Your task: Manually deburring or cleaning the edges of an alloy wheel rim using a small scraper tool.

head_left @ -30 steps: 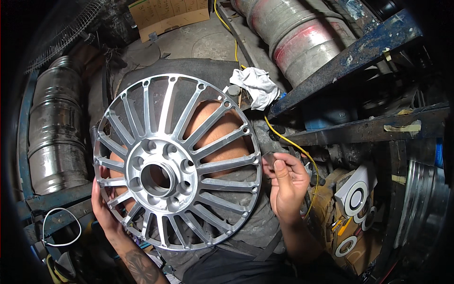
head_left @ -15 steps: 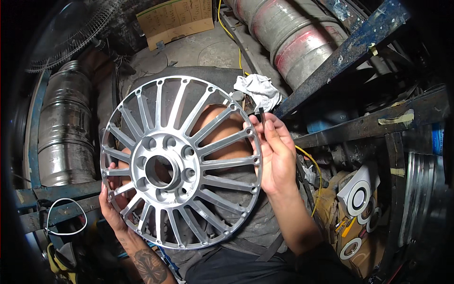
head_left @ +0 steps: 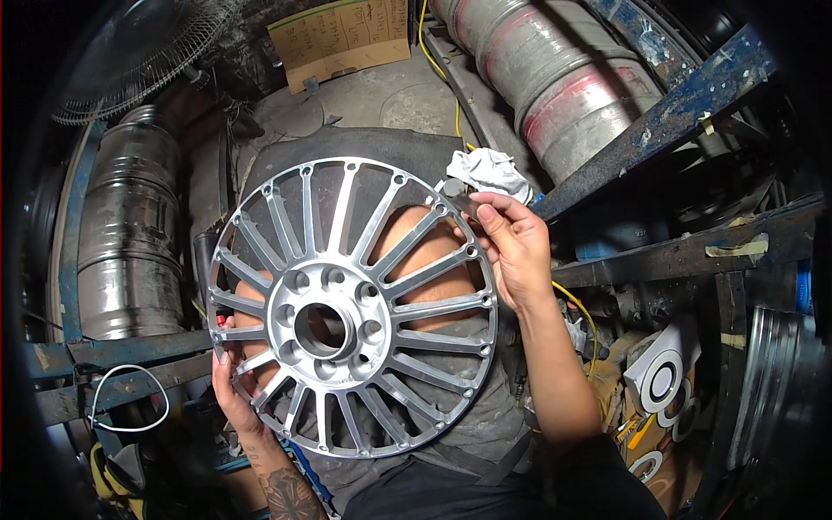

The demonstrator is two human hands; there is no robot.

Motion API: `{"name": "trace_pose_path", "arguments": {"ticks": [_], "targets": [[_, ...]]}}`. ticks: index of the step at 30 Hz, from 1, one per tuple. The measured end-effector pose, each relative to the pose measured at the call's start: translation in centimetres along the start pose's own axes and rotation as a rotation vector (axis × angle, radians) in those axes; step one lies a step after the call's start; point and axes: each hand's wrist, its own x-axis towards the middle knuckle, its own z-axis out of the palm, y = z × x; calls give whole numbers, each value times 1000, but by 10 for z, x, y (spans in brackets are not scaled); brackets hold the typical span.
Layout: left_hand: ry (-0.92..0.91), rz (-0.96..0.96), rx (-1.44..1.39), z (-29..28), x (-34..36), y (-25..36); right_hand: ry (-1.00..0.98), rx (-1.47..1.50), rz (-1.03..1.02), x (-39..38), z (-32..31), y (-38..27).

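Observation:
A silver multi-spoke wheel centre (head_left: pixel 394 289) with a round hub opening rests tilted over my lap, bolt holes around its rim. My left hand (head_left: pixel 232 394) is closed around the rim at its lower left, with some fingers hidden behind it. At the upper right rim, my right hand (head_left: pixel 518 251) pinches a small dark strip (head_left: pixel 469 206) between thumb and fingers. The strip lies close to the rim; whether it touches cannot be made out. Just beyond those fingertips are a small grey round-ended piece (head_left: pixel 454 187) and a crumpled white cloth (head_left: pixel 491 173).
Stacked metal wheel barrels stand at the left (head_left: pixel 130 234) and far right (head_left: pixel 555 87). A paint-spattered blue metal frame (head_left: pixel 659 121) crosses the right side. Behind are a fan (head_left: pixel 147 52) and a cardboard piece (head_left: pixel 342 43). White rings (head_left: pixel 661 381) lie lower right, near a yellow cable (head_left: pixel 592 334).
The wheel centre and both hands appear shifted right and slightly down as the view moves. My right hand has turned, bringing the strip from upright to lying lower near the rim.

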Motion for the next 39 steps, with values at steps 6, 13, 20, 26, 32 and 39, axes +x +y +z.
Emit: {"name": "trace_pose_path", "arguments": {"ticks": [6, 13, 20, 26, 32, 39], "targets": [[46, -7, 62, -20, 8, -11, -118, -184, 59, 24, 1, -15], [29, 14, 100, -15, 12, -10, -240, -343, 29, 25, -6, -25], [44, 1, 63, -12, 12, -10, -147, -409, -63, 6, -13, -24], [28, -13, 52, -14, 11, -8, -115, -462, -109, -11, -23, -23], [14, -15, 37, -5, 9, -6, -107, -471, -99, -16, -26, -23], [17, 11, 52, -10, 10, -9, -119, -524, -137, -5, -10, -29]]}}
